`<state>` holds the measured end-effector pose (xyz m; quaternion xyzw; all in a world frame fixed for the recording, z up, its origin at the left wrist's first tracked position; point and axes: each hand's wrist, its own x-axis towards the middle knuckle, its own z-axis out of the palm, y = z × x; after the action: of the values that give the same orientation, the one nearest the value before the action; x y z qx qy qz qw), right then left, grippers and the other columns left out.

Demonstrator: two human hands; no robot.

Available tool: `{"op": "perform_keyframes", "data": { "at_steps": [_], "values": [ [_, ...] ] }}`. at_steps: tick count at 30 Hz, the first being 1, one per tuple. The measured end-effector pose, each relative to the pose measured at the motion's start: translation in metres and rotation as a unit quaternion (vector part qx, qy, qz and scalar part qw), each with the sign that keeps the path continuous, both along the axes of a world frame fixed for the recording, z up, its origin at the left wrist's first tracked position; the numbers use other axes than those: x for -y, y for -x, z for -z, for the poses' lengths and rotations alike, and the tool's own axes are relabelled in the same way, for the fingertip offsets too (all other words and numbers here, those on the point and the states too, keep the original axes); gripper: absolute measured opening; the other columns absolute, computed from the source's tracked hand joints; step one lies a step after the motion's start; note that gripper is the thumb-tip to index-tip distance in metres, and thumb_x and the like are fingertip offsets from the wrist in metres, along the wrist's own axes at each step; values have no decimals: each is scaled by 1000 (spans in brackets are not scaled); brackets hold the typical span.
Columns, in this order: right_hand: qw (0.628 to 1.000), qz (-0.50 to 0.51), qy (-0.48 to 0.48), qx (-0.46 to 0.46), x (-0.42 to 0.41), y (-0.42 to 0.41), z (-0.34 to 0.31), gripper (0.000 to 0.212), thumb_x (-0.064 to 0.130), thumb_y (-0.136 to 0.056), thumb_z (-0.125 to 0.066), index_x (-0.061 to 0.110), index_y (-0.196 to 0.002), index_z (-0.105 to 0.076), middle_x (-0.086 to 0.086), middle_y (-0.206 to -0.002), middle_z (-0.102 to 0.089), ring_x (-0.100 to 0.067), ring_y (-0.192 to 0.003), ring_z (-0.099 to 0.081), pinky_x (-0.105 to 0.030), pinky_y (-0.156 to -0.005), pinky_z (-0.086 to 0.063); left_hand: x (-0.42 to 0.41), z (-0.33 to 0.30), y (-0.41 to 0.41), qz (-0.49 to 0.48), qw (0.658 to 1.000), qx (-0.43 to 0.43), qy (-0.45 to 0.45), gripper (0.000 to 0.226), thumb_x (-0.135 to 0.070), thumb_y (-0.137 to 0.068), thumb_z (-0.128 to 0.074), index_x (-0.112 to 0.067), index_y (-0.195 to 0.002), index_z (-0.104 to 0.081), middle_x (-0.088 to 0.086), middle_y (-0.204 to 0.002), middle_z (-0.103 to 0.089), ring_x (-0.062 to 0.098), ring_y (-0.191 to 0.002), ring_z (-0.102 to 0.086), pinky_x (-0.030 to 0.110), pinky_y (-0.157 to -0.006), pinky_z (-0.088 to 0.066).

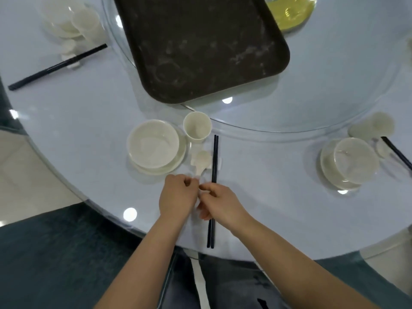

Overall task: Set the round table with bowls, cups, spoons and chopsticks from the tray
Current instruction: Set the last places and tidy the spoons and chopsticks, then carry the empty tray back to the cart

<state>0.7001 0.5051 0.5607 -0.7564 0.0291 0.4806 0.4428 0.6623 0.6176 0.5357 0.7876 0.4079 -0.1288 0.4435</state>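
A white bowl (153, 144) sits on a plate (181, 156) near the table's front edge, with a white cup (197, 127) behind it to the right. A white spoon (200, 162) lies on a small rest beside black chopsticks (214, 161), which point away from me. My left hand (178, 197) pinches the spoon's handle end. My right hand (219, 202) lies over the chopsticks, its fingertips curled at the spoon handle; whether it grips the handle or the chopsticks is unclear. The dark brown tray (200, 45) holds nothing and lies on the glass turntable (312, 112).
A second place setting (350, 162) with chopsticks (396, 153) stands at the right, a third (71, 21) with chopsticks (55, 66) at the far left. A yellow dish (289, 14) sits on the turntable behind the tray. Dark chairs stand below the table edge.
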Motion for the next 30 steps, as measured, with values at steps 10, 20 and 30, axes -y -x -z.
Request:
{"op": "perform_keyframes", "data": {
  "at_steps": [10,20,30],
  "values": [
    [999,-35,-8,7,2,-8,-4,21,25,-97,-52,14,-106,-68,-10,-84,-71,-19,-67,-70,-27,-65,-59,0,-6,-2,-5,1000,7,-2,39,-30,-97,-51,-9,-65,-47,21,-87,-60,34,-75,-59,32,-64,-40],
    [999,-32,1,16,0,-21,-2,24,17,-96,-49,16,-107,-70,-7,-82,-69,-19,-66,-68,-25,-61,-57,6,-1,-10,-10,1000,6,-19,24,-33,-96,-50,-15,-84,-62,-4,-76,-64,13,-71,-59,26,-60,-42],
    [999,-36,2,25,-2,-21,0,24,20,-96,-50,17,-110,-69,-7,-83,-70,-21,-66,-70,-24,-62,-57,4,0,-7,-21,1000,4,-8,27,-39,-95,-49,-21,-79,-59,-7,-73,-63,8,-69,-58,24,-58,-38]
  ]
}}
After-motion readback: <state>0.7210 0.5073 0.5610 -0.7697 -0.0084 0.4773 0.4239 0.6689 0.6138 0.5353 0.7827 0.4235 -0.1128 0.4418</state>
